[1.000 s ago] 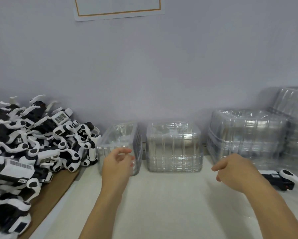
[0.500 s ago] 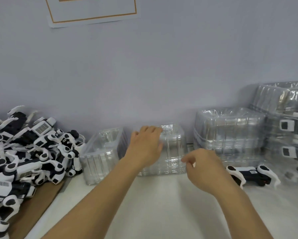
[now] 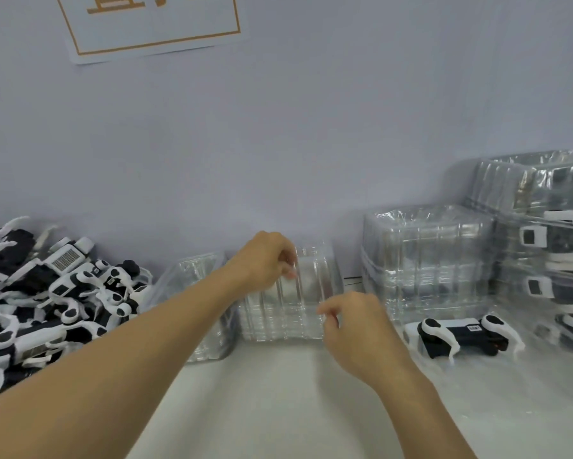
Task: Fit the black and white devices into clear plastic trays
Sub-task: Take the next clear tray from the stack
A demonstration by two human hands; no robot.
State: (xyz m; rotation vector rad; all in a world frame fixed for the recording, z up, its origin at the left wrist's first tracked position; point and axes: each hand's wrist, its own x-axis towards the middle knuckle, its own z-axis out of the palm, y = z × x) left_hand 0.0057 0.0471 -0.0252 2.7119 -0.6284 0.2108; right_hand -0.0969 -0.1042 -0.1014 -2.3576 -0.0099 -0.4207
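Hands now at middle tray stack (image 3: 288, 303), having moved in from bare table. Left hand (image 3: 265, 260) pinches top tray edge at 12 o'clock; right hand (image 3: 354, 323) fingers curled at stack's 3 o'clock corner, grip unclear. Tray pickup starting. Loose device (image 3: 464, 336) waits at 3 o'clock; device pile (image 3: 53, 299) at 9.

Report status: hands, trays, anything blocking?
Left hand pinching top of middle tray stack. Right hand at its front corner, grip unclear. One device loose at right. Nothing blocking.
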